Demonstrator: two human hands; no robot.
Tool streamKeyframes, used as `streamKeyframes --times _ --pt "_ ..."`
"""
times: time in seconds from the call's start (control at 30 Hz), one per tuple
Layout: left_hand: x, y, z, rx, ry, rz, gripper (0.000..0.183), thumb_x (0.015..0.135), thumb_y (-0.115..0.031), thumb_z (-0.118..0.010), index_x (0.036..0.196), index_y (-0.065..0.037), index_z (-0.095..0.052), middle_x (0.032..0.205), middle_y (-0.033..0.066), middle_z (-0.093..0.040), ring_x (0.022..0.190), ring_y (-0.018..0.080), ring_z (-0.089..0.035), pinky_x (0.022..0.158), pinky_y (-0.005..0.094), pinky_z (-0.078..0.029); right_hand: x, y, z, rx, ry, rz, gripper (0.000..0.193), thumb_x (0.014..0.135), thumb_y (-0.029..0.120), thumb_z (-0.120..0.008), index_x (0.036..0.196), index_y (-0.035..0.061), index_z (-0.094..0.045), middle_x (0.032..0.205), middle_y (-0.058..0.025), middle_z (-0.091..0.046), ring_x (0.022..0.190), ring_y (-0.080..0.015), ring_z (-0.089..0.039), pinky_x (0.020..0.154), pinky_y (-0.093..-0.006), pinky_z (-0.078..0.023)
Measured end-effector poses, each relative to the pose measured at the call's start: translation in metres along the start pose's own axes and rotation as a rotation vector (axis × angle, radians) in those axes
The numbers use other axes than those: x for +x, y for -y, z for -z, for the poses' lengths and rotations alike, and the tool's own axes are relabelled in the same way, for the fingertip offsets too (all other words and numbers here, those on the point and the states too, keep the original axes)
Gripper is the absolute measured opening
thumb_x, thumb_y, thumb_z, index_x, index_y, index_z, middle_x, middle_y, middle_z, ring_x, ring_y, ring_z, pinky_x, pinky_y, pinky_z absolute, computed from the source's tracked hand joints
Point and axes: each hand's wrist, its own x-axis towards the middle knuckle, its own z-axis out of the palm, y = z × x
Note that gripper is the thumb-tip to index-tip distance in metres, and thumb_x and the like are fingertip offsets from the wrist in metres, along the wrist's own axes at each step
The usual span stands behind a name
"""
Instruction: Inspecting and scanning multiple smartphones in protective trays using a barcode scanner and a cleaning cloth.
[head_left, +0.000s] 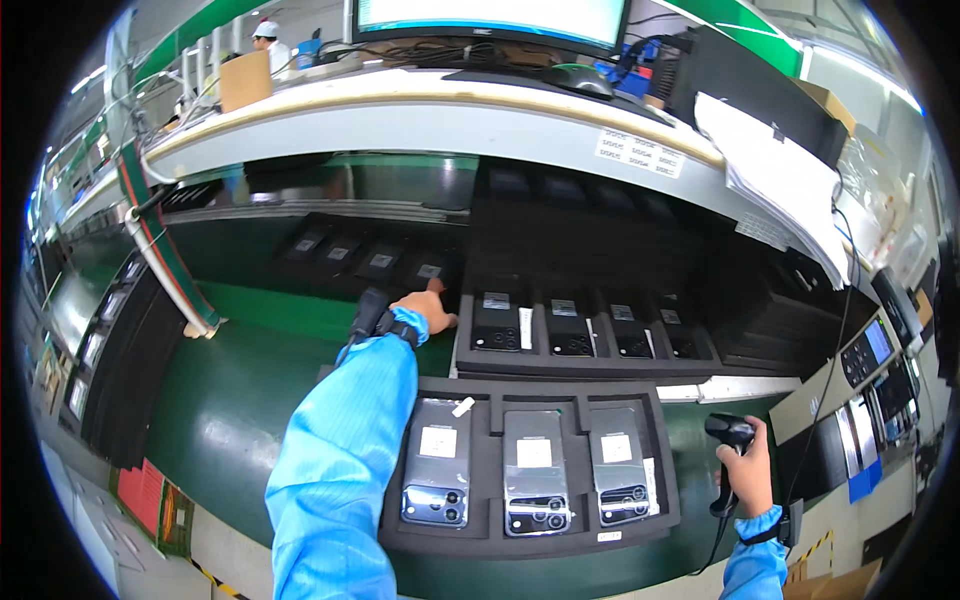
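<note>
Blue-sleeved left forearm [345,460] fills the foreground at seven o'clock, leading up to the bare left hand [428,308] just left of centre. Its fingers reach to the nearer end of a dark tray of four labelled devices [340,275] at ten o'clock; whether they grip the rim or merely touch it, I cannot tell. At four o'clock the right hand [750,475] is wrapped around a black handheld barcode scanner [728,430] — its cable hanging down. Three smartphones [535,480] lie backs up in a black foam tray [470,541] at six o'clock, and another foam tray [590,366] with four sits at three. The step in hand looks like a reach to the far tray; the next move probably calls for a sure fingertip hold — and a steady scanner.
</note>
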Motion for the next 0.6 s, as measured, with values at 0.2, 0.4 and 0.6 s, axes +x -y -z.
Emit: streamKeyframes --times 0.2,0.4,0.6 --pt "-0.014 0.009 0.013 0.096 -0.058 0.088 0.059 0.083 -0.045 -0.073 0.135 -0.022 -0.059 0.127 0.0163 -0.068 0.116 0.0372 -0.066 0.096 0.0491 -0.053 -0.078 0.136 -0.098 0.281 0.574 0.044 0.08 0.087 0.003 -0.066 0.152 0.0197 -0.022 0.11 -0.0162 -0.06 0.056 -0.0153 -0.059 0.046 -0.0304 -0.052" --pt "-0.003 0.004 0.009 -0.143 -0.149 0.091 0.059 0.08 -0.039 -0.068 0.131 -0.01 -0.063 0.125 0.0225 -0.067 0.117 0.0399 -0.064 0.099 0.0462 -0.052 -0.126 0.177 -0.182 0.108 0.747 0.305 0.076 0.09 0.012 -0.066 0.149 0.0049 -0.019 0.118 -0.0269 -0.064 0.111 -0.0396 -0.067 0.097 -0.0429 -0.051" --pt "-0.059 0.017 0.062 -0.471 -0.227 0.221 0.071 0.077 -0.056 -0.064 0.124 -0.003 -0.068 0.125 0.0265 -0.066 0.118 0.0423 -0.062 0.102 0.0467 -0.049 -0.141 0.18 -0.192 0.099 0.752 0.278 0.073 0.09 0.014 -0.065 0.146 0.0031 -0.019 0.121 -0.0283 -0.063 0.11 -0.0417 -0.066 0.097 -0.043 -0.05"
